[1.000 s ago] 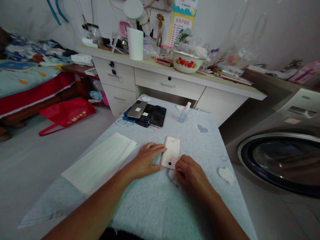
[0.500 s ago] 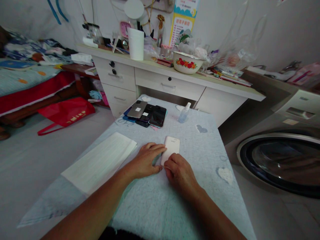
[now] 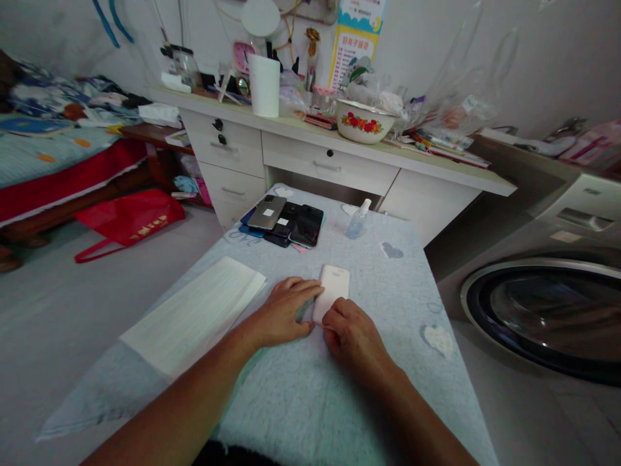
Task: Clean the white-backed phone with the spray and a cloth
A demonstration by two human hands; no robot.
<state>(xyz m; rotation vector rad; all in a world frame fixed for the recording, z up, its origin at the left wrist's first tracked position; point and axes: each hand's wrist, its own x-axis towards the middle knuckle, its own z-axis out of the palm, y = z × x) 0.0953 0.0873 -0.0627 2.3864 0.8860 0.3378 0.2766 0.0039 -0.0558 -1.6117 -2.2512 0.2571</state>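
Head camera view: a flat white phone with rounded corners (image 3: 334, 283) lies on a pale blue cloth with heart shapes on it (image 3: 291, 401), in front of the person. The left hand (image 3: 287, 312) is on the phone's left side. Its fingers are stretched out and loose, with the tips touching the edge, and its thumb is spread away from them, by the near left corner. The right hand (image 3: 354, 335) is over the near end of the phone and hides part of it. Its fingers are bent and close together; I cannot tell if they pinch anything.

To the left of the left hand lies a long, folded, whitish sheet (image 3: 198, 317). Past the phone, toward the far end of the cloth, is a pile of dark and grey phones (image 3: 268, 212). A small see-through spray bottle with a white top (image 3: 358, 221) stands to the right of the pile, well apart from both hands. Behind the cloth is a white wooden desk with drawers (image 3: 295, 144). A round white bowl with red flowers (image 3: 363, 124) sits on top of it.
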